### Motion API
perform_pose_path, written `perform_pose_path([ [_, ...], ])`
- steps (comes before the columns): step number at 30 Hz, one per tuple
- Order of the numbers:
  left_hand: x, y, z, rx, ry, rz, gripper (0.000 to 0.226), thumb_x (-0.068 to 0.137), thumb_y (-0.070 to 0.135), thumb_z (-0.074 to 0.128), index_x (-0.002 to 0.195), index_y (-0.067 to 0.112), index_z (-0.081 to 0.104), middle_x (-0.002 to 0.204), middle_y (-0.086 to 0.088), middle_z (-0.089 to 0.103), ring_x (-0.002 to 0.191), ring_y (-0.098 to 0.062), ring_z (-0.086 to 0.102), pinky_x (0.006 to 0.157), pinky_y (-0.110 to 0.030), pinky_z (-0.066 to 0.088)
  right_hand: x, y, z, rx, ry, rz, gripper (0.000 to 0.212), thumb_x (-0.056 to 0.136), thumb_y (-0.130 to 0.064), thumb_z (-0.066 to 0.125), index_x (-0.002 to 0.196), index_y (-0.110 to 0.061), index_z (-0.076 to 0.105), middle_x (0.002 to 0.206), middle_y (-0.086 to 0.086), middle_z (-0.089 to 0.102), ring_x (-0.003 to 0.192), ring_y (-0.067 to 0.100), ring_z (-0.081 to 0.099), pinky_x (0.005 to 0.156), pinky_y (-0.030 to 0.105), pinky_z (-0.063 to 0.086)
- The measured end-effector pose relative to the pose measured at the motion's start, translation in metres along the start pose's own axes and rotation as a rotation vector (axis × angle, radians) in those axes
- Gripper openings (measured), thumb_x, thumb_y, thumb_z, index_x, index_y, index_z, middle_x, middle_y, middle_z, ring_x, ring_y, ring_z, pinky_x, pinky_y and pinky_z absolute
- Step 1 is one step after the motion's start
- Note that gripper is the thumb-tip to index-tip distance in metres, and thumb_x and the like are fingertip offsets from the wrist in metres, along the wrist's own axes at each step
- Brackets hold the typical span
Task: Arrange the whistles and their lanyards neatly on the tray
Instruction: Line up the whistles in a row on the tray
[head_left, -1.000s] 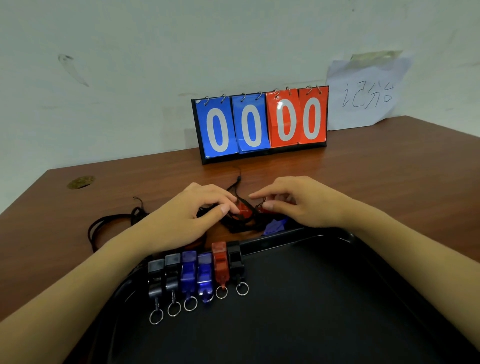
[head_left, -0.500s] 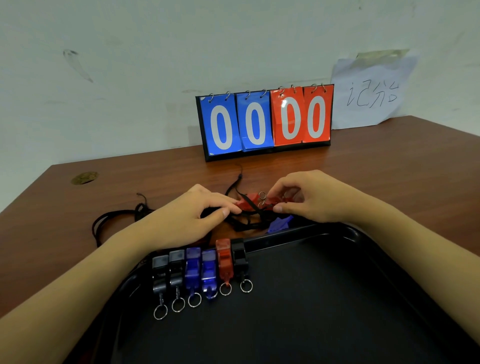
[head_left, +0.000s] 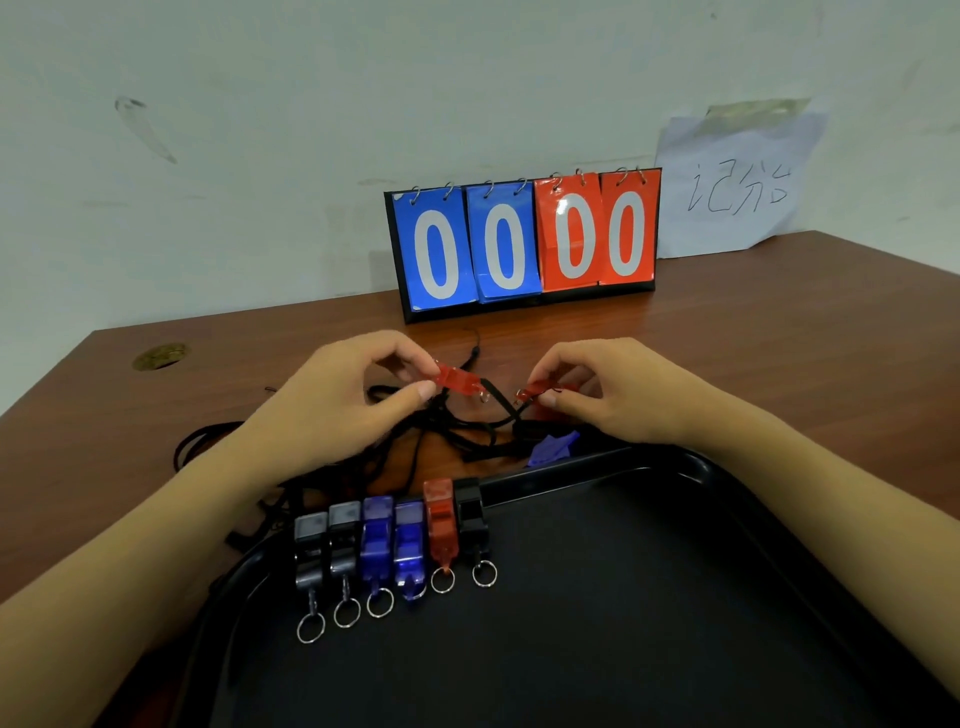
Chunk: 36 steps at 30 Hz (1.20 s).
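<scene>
Mid-frame, left hand (head_left: 332, 410) and right hand (head_left: 618, 395) each pinch a red whistle (head_left: 457, 378), black lanyards (head_left: 467, 436) tangled between, tray (head_left: 597, 462) below.

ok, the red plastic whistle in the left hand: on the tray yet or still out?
Out. The left hand pinches the red plastic whistle in the air above the brown table, beyond the black tray's far rim.

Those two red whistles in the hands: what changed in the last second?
The left hand and right hand lifted and drew apart, each pinching a red whistle still tied to black lanyards. The six whistles on the tray stayed.
</scene>
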<state>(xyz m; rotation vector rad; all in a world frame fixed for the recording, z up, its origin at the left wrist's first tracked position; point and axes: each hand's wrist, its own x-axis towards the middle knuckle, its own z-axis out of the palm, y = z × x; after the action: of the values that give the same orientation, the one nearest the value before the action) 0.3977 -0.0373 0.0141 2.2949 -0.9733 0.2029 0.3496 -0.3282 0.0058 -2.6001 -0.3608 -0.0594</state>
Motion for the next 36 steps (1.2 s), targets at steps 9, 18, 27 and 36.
perform_pose_path([
  [9,-0.001,0.027,-0.007,-0.354,0.004,-0.076,0.024,0.086,0.014,0.08,0.102,0.011,0.062,0.099,-0.006,0.078,0.088,-0.017,0.078,0.089,-0.04,0.063,-0.001,0.005,-0.006,-0.06,0.219,0.004,0.033,0.093,-0.033,0.069,0.125,-0.034,0.064,0.115,-0.017,0.066,0.101,0.001,0.063,0.082,0.012,0.048],
  [18,-0.005,0.054,-0.012,-0.535,-0.132,-0.023,0.016,0.084,0.033,0.079,0.093,0.024,0.069,0.1,-0.007,0.078,0.09,-0.026,0.079,0.085,-0.03,0.061,-0.004,0.004,-0.012,0.094,0.427,-0.006,0.022,0.091,-0.034,0.073,0.11,-0.031,0.064,0.108,-0.016,0.069,0.102,0.002,0.065,0.082,0.011,0.05],
  [27,-0.009,0.062,-0.003,-0.324,-0.45,-0.001,0.029,0.085,0.031,0.081,0.108,0.025,0.065,0.098,0.003,0.077,0.085,-0.01,0.073,0.081,-0.029,0.06,-0.004,0.003,-0.007,0.151,0.324,-0.012,0.036,0.089,-0.039,0.073,0.121,-0.033,0.058,0.113,-0.013,0.067,0.106,0.004,0.066,0.093,0.025,0.058],
  [36,-0.011,0.061,0.005,-0.239,-0.471,-0.021,0.022,0.087,0.03,0.081,0.106,0.029,0.069,0.101,0.015,0.074,0.092,-0.002,0.071,0.084,-0.021,0.057,-0.005,-0.001,-0.007,0.204,0.333,-0.029,0.033,0.088,-0.031,0.076,0.116,-0.028,0.058,0.11,-0.012,0.069,0.104,0.004,0.069,0.093,0.023,0.058],
])
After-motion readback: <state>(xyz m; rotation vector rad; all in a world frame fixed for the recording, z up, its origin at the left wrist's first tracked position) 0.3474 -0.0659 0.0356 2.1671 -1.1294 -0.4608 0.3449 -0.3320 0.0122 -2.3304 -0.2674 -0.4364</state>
